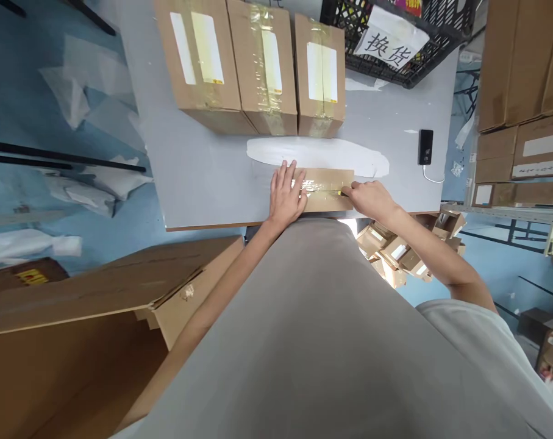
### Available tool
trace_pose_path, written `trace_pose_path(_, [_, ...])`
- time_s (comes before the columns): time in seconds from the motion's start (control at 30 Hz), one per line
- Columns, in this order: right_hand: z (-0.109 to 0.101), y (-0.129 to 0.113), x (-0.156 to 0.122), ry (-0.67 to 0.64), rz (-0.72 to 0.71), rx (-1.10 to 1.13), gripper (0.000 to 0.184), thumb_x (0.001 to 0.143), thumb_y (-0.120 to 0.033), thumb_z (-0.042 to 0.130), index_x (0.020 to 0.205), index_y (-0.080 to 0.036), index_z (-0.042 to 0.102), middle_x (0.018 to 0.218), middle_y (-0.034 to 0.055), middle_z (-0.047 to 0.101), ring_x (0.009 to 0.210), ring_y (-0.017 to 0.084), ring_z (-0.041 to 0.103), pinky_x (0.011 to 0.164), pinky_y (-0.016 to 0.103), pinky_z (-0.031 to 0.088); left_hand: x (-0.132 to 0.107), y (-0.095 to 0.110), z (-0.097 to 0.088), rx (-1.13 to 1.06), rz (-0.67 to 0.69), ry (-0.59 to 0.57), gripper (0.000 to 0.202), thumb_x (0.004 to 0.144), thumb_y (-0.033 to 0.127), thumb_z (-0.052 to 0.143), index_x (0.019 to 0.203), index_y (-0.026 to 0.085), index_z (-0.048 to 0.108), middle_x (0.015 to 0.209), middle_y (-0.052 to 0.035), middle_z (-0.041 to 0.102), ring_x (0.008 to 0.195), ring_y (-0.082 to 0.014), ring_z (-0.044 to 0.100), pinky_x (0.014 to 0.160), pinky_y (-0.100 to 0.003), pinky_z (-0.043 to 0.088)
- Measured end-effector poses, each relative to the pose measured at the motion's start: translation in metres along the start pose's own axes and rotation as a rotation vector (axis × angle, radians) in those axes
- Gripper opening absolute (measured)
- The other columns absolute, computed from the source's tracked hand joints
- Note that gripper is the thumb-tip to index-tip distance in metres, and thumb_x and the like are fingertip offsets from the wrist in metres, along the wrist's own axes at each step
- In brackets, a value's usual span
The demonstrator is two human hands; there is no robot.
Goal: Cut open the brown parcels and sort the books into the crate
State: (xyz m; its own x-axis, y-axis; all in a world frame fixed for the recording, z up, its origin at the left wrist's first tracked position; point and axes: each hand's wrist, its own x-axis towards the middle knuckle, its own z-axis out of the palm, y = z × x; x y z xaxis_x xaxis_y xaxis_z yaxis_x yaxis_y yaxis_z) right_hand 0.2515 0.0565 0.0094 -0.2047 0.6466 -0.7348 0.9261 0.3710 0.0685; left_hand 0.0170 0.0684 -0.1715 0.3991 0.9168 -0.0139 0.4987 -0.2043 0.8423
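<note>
A small taped cardboard box [327, 183] lies near the front edge of the grey table [198, 177]. My left hand [285, 195] rests flat on the box's left end, fingers stretched out. My right hand [370, 198] is closed at the box's right end around a thin tool with a yellow tip [340, 192], which touches the tape line on the box top. I cannot make out the tool's kind.
Three taped cardboard boxes [262, 64] with white labels stand in a row at the back. A black crate [395, 36] with a paper sign sits back right. A phone [425, 146] on a cable lies right. A white bag [317, 153] lies behind the small box. Cartons surround the table.
</note>
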Motion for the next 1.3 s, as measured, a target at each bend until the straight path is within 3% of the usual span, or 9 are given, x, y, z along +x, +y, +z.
trace_pose_path(0.2, [-0.003, -0.017, 0.024, 0.056, -0.112, 0.046, 0.049, 0.111, -0.012, 0.041, 0.154, -0.018, 0.064, 0.134, 0.0224, 0.077, 0.113, 0.033, 0.078, 0.088, 0.038, 0.049, -0.002, -0.002, 0.000, 0.033, -0.018, 0.004, 0.064, 0.102, 0.043, 0.063, 0.165, 0.028, 0.061, 0.183, -0.0112, 0.045, 0.179, -0.0366, 0.022, 0.145, -0.064, 0.011])
trace_pose_path(0.37, [0.002, -0.021, 0.038, 0.044, -0.092, 0.048, 0.049, 0.109, -0.011, 0.041, 0.149, -0.017, 0.069, 0.133, 0.0232, 0.078, 0.116, 0.034, 0.078, 0.092, 0.040, 0.050, -0.002, -0.002, 0.000, 0.017, -0.032, 0.000, 0.065, 0.101, 0.044, 0.065, 0.164, 0.028, 0.062, 0.181, -0.0110, 0.048, 0.178, -0.0386, 0.023, 0.145, -0.064, 0.012])
trace_pose_path(0.57, [0.012, 0.009, 0.020, -0.034, 0.038, 0.000, 0.051, 0.109, -0.008, 0.037, 0.146, -0.016, 0.071, 0.130, 0.0239, 0.080, 0.117, 0.035, 0.078, 0.086, 0.039, 0.047, -0.003, -0.002, 0.001, 0.012, -0.040, 0.003, 0.066, 0.099, 0.043, 0.067, 0.163, 0.028, 0.063, 0.181, -0.0117, 0.048, 0.177, -0.0407, 0.026, 0.145, -0.064, 0.013])
trace_pose_path(0.7, [0.027, 0.029, 0.004, -0.040, 0.066, 0.014, 0.055, 0.111, -0.008, 0.037, 0.155, -0.019, 0.068, 0.131, 0.0238, 0.079, 0.112, 0.034, 0.079, 0.084, 0.040, 0.045, -0.005, -0.001, 0.002, 0.018, -0.026, -0.019, 0.067, 0.099, 0.044, 0.068, 0.163, 0.028, 0.063, 0.181, -0.0115, 0.049, 0.176, -0.0407, 0.027, 0.144, -0.064, 0.013])
trace_pose_path(0.9, [0.050, 0.043, -0.012, -0.029, 0.204, 0.088, 0.043, 0.116, -0.019, 0.048, 0.148, -0.022, 0.076, 0.127, 0.0225, 0.081, 0.108, 0.033, 0.078, 0.087, 0.041, 0.044, -0.004, -0.002, 0.005, 0.062, 0.012, -0.064, 0.068, 0.099, 0.043, 0.067, 0.165, 0.027, 0.061, 0.180, -0.0123, 0.050, 0.176, -0.0406, 0.029, 0.144, -0.064, 0.014])
trace_pose_path(1.1, [0.060, 0.049, -0.021, -0.006, 0.190, 0.078, 0.040, 0.116, -0.025, 0.051, 0.147, -0.027, 0.077, 0.122, 0.0173, 0.084, 0.105, 0.030, 0.078, 0.079, 0.035, 0.042, -0.007, -0.005, -0.002, 0.244, 0.057, -0.141, 0.066, 0.107, 0.039, 0.050, 0.171, 0.023, 0.056, 0.184, -0.0129, 0.044, 0.177, -0.0370, 0.029, 0.144, -0.060, 0.019])
trace_pose_path(1.3, [0.099, 0.094, -0.013, 0.121, 0.074, 0.266, 0.041, 0.118, -0.036, 0.052, 0.149, -0.036, 0.077, 0.135, 0.0076, 0.084, 0.115, 0.028, 0.076, 0.083, 0.032, 0.048, -0.009, -0.015, -0.005, 0.254, 0.074, -0.122, 0.064, 0.109, 0.040, 0.049, 0.171, 0.025, 0.056, 0.182, -0.0118, 0.047, 0.176, -0.0357, 0.032, 0.143, -0.058, 0.021])
